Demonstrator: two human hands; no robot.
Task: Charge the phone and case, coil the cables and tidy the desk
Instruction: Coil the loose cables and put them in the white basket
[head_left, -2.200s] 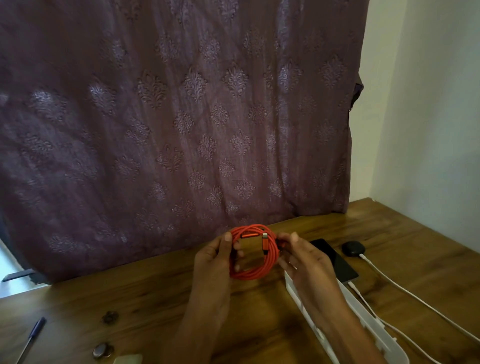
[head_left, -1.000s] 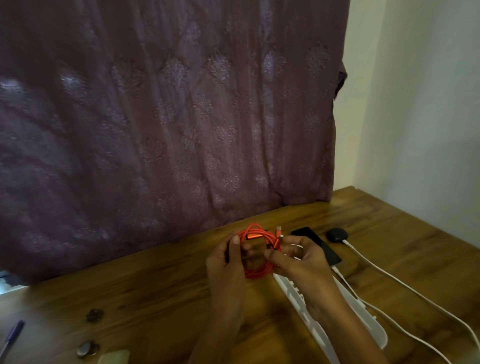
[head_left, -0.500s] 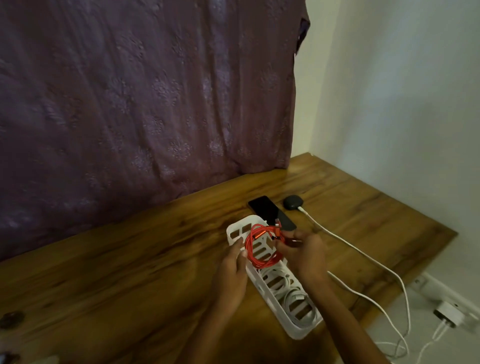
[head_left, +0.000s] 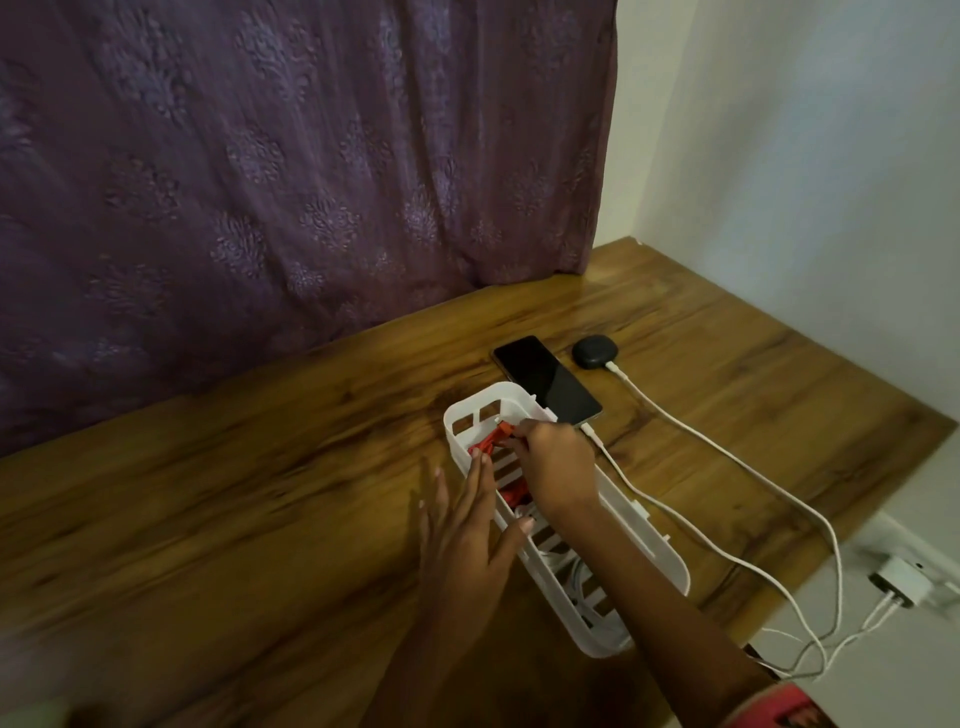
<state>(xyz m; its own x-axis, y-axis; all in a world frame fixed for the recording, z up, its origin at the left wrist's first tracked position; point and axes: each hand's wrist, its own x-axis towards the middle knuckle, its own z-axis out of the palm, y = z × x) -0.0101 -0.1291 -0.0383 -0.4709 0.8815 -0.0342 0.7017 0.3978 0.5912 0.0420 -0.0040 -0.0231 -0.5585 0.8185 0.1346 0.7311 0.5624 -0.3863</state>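
A coiled red cable (head_left: 491, 446) lies in the far end of a long white slotted basket (head_left: 644, 525) on the wooden desk (head_left: 260, 493). My right hand (head_left: 558, 465) reaches into the basket and pinches the coil's top. My left hand (head_left: 467, 525) is spread open against the basket's near left wall, fingertips touching the coil. A black phone (head_left: 545, 379) lies screen up beyond the basket with a white cable (head_left: 613, 467) plugged in. A black earbud case (head_left: 595, 352) sits right of it, also on a white cable (head_left: 675, 421).
Coiled white cables (head_left: 566, 571) lie in the basket's near half. Both charging cables run off the desk's right edge to a white adapter (head_left: 904, 587) at a wall socket. A purple patterned curtain (head_left: 285, 182) hangs behind the desk, a white wall to the right.
My head turned right and down. The red coil, held up in both hands before, went down into the basket. My left hand let go and spread open; the right still pinches the coil.
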